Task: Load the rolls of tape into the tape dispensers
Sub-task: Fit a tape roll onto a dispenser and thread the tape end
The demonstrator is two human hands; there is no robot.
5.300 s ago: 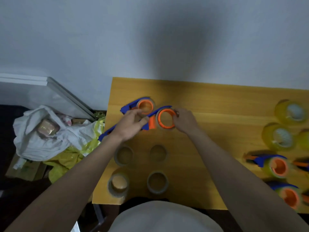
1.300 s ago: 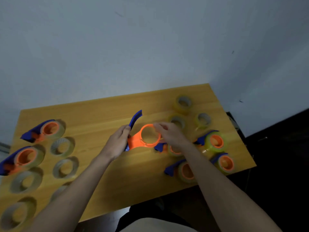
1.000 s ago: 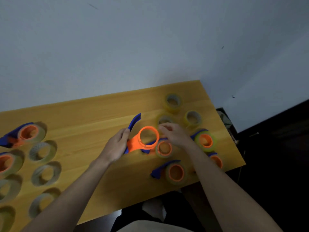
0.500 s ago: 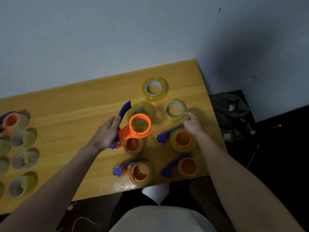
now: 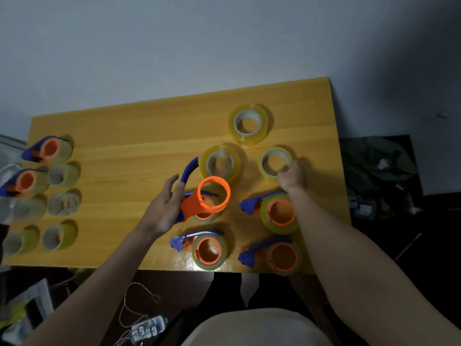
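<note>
Your left hand (image 5: 166, 206) grips the empty orange-and-blue tape dispenser (image 5: 202, 196) by its handle, raised above a loaded one. Your right hand (image 5: 291, 177) pinches the near rim of a yellowish tape roll (image 5: 275, 163) lying on the bench (image 5: 139, 136); two more rolls lie just beyond.

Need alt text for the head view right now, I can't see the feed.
Left hand holds an empty orange-and-blue dispenser above the wooden table while the right hand grips a loose yellow tape roll. Loaded dispensers sit below; more rolls lie at left.
</note>
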